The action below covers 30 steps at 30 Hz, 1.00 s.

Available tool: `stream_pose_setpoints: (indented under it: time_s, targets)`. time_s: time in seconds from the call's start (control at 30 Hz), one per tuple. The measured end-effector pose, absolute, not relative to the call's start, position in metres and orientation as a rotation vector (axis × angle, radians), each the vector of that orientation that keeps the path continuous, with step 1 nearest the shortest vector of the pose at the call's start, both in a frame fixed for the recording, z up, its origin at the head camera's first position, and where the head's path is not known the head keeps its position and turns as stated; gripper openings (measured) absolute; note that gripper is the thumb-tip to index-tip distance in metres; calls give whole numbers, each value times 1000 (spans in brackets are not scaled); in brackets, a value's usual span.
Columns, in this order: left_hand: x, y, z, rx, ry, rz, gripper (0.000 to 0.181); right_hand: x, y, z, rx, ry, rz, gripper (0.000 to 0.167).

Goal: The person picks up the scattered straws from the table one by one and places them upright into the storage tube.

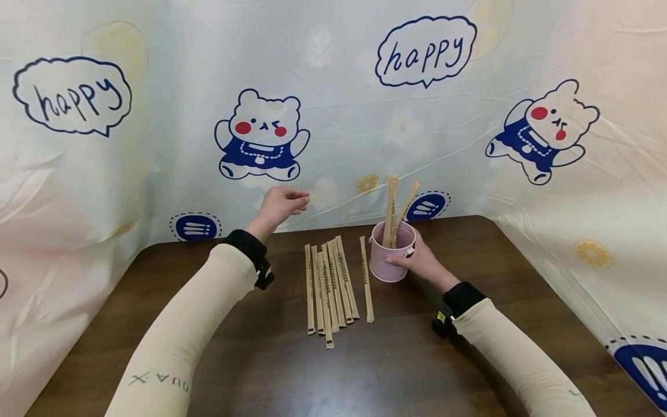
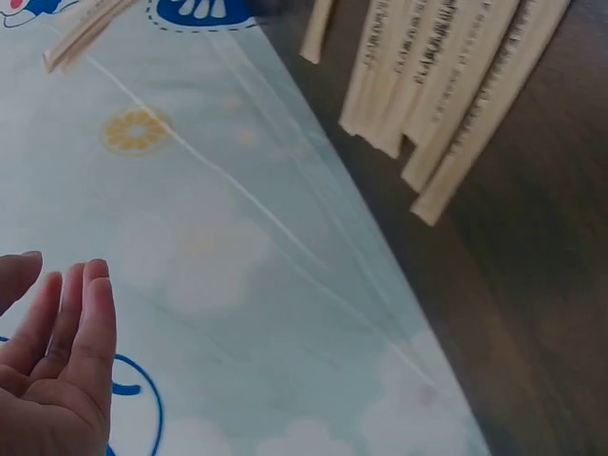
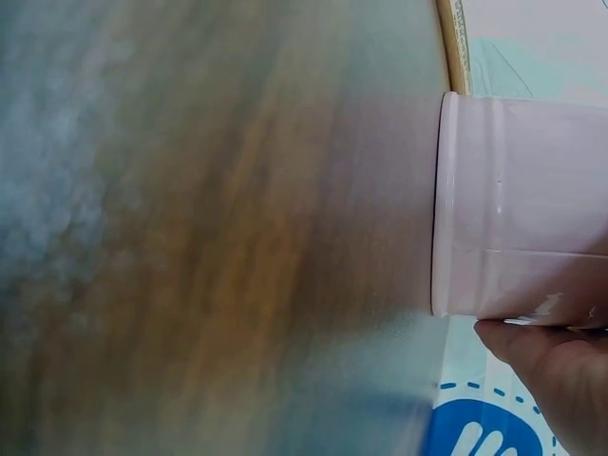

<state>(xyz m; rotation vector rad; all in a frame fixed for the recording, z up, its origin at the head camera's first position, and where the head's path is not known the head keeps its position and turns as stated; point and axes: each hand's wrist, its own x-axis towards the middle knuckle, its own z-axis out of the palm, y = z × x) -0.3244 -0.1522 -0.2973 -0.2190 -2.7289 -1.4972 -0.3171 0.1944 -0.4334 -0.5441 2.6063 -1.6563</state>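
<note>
My left hand (image 1: pixel 282 205) (image 2: pixel 62 356) is in the air above the table's back edge, fingers loosely extended and holding nothing. My right hand (image 1: pixel 424 260) (image 3: pixel 560 380) grips the pink bucket (image 1: pixel 384 267) (image 3: pixel 541 190) from its right side. Several slim paper-wrapped sticks (image 1: pixel 391 208) (image 2: pixel 85 33) stand in the bucket, one leaning right. Left of it, one wrapped stick (image 1: pixel 366 284) (image 2: pixel 318 33) lies alone on the table. Further left, a group of several wrapped sticks (image 1: pixel 333 284) (image 2: pixel 427 76) lies roughly side by side, some overlapping.
The dark wooden table (image 1: pixel 250 359) (image 2: pixel 532 285) (image 3: pixel 237 237) spans the area under both arms. Behind and at both sides hangs a pale printed cloth (image 1: pixel 333 116) (image 2: pixel 218 275) with cartoon bears, close against the table's back edge.
</note>
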Motion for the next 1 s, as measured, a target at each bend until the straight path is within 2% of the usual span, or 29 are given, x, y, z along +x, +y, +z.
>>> stream_pose_setpoints:
  time_s: [0.3,0.63,1.0]
  targets:
    - [-320,-156,-336,-105,-2800,-1604,40,-315,196,-438,-517,2603,-1659,102]
    - [-326,-160,-384,209,-2783,-1837,35,-316,197,-435,-534,2597,-1664,103]
    - [-328,-146,-411,467,-2858,-1627,24,-318,195,-434,-552,2577,-1697,102]
